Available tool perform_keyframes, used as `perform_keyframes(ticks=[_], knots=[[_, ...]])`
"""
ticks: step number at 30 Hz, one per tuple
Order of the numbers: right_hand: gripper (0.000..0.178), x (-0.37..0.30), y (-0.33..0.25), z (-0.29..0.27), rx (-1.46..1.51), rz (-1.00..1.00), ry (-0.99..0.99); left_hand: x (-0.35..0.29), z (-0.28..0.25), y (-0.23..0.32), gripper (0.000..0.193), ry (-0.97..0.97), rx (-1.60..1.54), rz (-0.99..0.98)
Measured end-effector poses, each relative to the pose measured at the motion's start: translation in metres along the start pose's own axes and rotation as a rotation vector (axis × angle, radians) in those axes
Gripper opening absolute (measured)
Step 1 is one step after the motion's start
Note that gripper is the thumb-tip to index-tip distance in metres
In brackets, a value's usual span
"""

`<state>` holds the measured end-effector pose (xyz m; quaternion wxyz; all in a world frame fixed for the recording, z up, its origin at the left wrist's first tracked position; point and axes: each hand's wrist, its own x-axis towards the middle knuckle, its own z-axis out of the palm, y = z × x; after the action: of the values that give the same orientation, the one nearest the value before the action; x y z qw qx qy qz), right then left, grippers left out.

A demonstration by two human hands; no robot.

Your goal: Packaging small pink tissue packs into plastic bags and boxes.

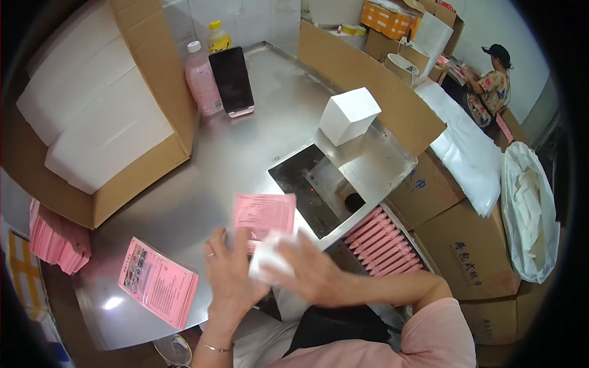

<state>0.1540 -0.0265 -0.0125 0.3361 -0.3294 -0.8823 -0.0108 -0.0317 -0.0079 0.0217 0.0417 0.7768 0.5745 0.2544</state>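
Note:
My right hand, blurred by motion, is closed on a folded white tissue wad. The wad lies against the near end of a pink printed packet, where the contact is too smeared to read. My left hand has its fingers apart, and one fingertip rests at the packet's left edge. Left of that hand, a stack of pink printed packets lies on the steel table. More pink packets are bunched at the far left edge.
An open cardboard box holds white sheets at left. A phone stands before two bottles. A white box sits behind a dark table cutout. Rows of pink packs fill a carton at right. Another person sits far right.

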Motion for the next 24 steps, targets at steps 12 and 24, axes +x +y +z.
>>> perform_keyframes(ticks=[12,24], knots=[[0.013,0.032,0.136,0.003,-0.053,0.794,-0.414,-0.052,-0.014,-0.003,0.055,-0.123,-0.321,0.053],[0.058,0.055,0.241,-0.074,-0.471,0.526,0.187,-0.053,-0.036,-0.101,0.044,0.104,0.347,-0.33]])
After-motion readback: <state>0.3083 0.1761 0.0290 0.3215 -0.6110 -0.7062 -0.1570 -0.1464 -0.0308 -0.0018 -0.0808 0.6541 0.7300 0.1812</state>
